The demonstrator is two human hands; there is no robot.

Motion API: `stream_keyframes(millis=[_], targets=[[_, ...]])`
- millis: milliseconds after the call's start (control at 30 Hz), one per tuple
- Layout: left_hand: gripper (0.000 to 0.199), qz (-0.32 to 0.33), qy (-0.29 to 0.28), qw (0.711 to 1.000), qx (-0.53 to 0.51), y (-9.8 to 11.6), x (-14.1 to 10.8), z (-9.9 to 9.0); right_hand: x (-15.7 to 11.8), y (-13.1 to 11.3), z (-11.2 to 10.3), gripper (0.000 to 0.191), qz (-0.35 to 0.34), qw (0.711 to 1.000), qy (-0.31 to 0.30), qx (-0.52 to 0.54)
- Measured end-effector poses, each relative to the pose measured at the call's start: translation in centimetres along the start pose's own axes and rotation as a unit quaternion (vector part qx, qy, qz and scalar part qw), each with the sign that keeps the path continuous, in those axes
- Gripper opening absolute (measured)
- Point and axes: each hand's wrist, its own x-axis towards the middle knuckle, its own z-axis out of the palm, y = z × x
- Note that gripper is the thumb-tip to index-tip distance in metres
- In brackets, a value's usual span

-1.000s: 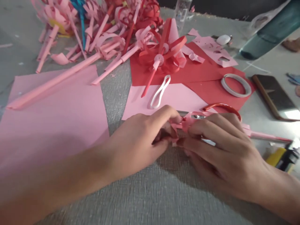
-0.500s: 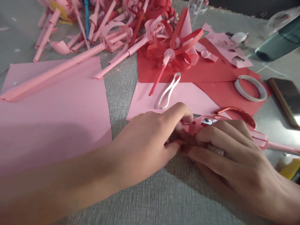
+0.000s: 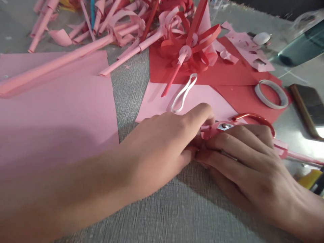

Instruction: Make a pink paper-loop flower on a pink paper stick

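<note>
My left hand (image 3: 167, 141) comes in from the lower left with its thumb and fingers curled into a pinch. Its fingertips meet those of my right hand (image 3: 250, 162), whose fingers are bent and pressed together low over the grey table. Whatever lies between the fingertips is hidden by the hands. Just behind them is a pair of scissors with a red handle (image 3: 257, 117), a metal pivot showing, partly covered by my right hand. Pink paper pieces (image 3: 279, 148) show beyond my right knuckles. A white elastic loop (image 3: 184, 92) lies on pink paper behind my left hand.
A large pink sheet (image 3: 58, 114) lies at left, a long pink paper tube (image 3: 63, 65) across it. Rolled paper sticks and a red paper-strip flower (image 3: 186, 52) are heaped behind. A tape roll (image 3: 272, 94), red sheets (image 3: 240, 72), a phone-like dark object (image 3: 307, 108) and a bottle (image 3: 303, 44) stand right.
The view has shifted slightly, so the table things sit a little higher. My hands stay together at the same spot, with the fingertips drawn slightly closer.
</note>
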Motion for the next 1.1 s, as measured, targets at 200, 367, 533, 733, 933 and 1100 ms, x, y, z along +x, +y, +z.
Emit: stream_keyframes(millis=[200, 367, 533, 733, 933, 1100], targets=[[0.033, 0.009, 0.011, 1.0, -0.003, -0.22, 0.03, 0.1, 0.31, 0.08, -0.07, 0.019, -0.014, 1.0, -0.005, 0.003], [0.033, 0.011, 0.013, 1.0, -0.005, -0.21, 0.0, 0.17, 0.23, 0.19, -0.06, 0.024, -0.016, 1.0, -0.016, 0.005], [0.034, 0.02, 0.018, 0.999, -0.018, -0.44, -0.04, 0.28, -0.24, 0.23, -0.02, 0.017, 0.008, 1.0, 0.025, 0.011], [0.037, 0.023, 0.014, 0.998, -0.048, -0.65, -0.09, 0.34, -0.51, 0.18, 0.04, 0.013, 0.038, 0.997, 0.06, 0.022], [0.038, 0.009, 0.007, 0.998, -0.057, -0.67, -0.06, 0.37, -0.28, 0.1, 0.16, 0.013, 0.022, 0.999, 0.035, 0.035], [0.035, 0.006, 0.005, 0.998, -0.062, -0.57, -0.1, 0.23, -0.32, 0.17, 0.2, 0.017, 0.019, 0.999, 0.022, 0.035]])
